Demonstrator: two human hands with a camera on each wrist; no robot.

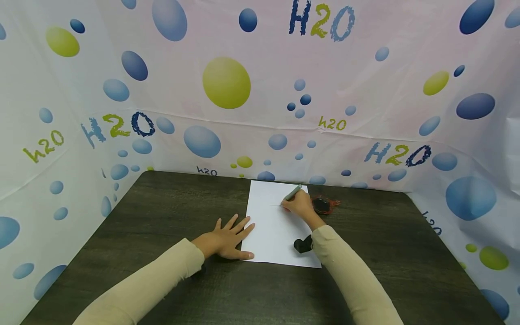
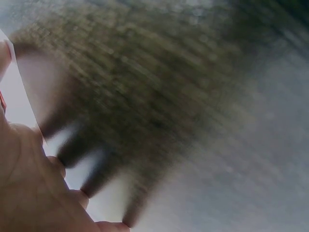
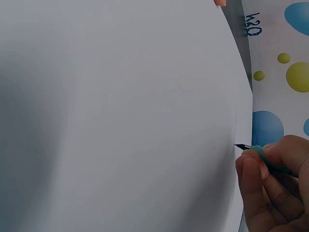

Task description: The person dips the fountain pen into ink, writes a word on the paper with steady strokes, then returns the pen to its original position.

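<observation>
A white sheet of paper (image 1: 268, 234) lies upright on the dark table. My right hand (image 1: 299, 205) pinches a grey-green pen (image 1: 292, 192) near its tip, over the upper right part of the sheet. In the right wrist view the pen's dark tip (image 3: 240, 145) meets the paper at one end of a thin line (image 3: 236, 118). My left hand (image 1: 227, 238) rests on the sheet's lower left edge, fingers spread and straight, partly on the table. In the left wrist view the left palm (image 2: 34, 188) shows beside the sheet's edge.
Right of the sheet, close to my right hand, lies a small dark thing with orange-red edges (image 1: 322, 205); its kind is unclear. A black object (image 1: 302, 245) shows at my right wrist above the paper. A printed backdrop (image 1: 260, 108) rises behind the dark table (image 1: 183, 198).
</observation>
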